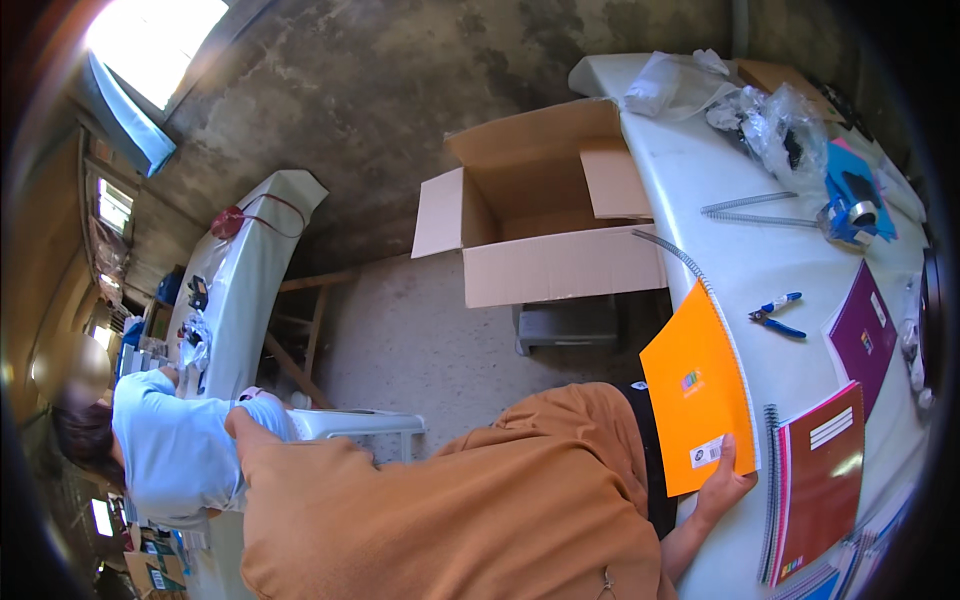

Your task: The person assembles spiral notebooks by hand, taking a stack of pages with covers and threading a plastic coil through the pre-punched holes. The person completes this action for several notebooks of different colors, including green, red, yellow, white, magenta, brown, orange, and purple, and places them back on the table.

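Observation:
My right hand [722,488] is closed on the lower corner of an orange notebook [702,395], its thumb on the cover and its fingers hidden underneath. From the notebook's upper corner a thin dark spiral coil [672,248] sticks out over the table edge. Blue-handled cutting pliers [778,317] lie to the right of the notebook. Beside my right hand is a brown spiral notebook [822,488] with a dark coil along its side. A purple notebook [862,335] lies farther right. I cannot make out my left hand anywhere in view.
An open cardboard box [565,265] stands against the far side of the covered table [690,165]. Loose coils [765,207], plastic bags [780,125] and a roll of tape [862,213] lie on it. At left, a person in light blue [180,440] sits by another table [235,270].

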The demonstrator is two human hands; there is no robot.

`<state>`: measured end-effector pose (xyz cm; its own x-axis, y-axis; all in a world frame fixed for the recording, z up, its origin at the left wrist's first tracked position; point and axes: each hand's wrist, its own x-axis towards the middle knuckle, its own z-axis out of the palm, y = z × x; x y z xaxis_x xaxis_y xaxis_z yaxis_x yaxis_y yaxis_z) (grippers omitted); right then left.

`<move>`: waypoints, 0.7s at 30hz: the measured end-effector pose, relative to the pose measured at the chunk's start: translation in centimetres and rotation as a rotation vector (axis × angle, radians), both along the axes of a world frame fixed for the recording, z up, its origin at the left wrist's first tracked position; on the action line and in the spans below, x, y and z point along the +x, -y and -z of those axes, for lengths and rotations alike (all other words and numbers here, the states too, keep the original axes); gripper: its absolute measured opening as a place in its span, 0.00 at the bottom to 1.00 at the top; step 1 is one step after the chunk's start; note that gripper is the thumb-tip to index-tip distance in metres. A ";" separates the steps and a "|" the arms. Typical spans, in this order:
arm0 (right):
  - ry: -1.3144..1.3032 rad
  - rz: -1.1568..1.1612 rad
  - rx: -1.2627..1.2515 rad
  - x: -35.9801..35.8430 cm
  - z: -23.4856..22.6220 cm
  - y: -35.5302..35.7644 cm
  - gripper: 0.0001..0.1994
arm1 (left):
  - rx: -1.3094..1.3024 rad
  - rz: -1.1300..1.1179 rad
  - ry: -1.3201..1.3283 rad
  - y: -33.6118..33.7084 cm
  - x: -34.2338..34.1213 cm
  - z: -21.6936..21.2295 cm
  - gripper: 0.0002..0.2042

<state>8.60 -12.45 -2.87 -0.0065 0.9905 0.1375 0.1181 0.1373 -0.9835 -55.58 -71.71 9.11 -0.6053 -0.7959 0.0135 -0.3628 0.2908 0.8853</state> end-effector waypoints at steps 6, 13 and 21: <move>-0.018 0.041 -0.030 -0.4 -0.7 0.2 0.13 | 0.006 0.009 -0.004 0.2 -0.3 0.3 0.19; 0.035 0.020 -0.024 -0.1 -0.3 0.1 0.14 | 0.004 0.007 -0.008 0.9 -0.3 0.6 0.19; 0.008 0.034 -0.064 -0.4 -1.2 0.1 0.13 | 0.003 0.001 -0.017 1.6 -0.3 1.4 0.18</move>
<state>8.17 -12.58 -1.72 0.0266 0.9969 0.0735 0.1292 0.0695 -0.9892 -55.90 -73.32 7.75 -0.6059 -0.7953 0.0217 -0.3470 0.2887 0.8923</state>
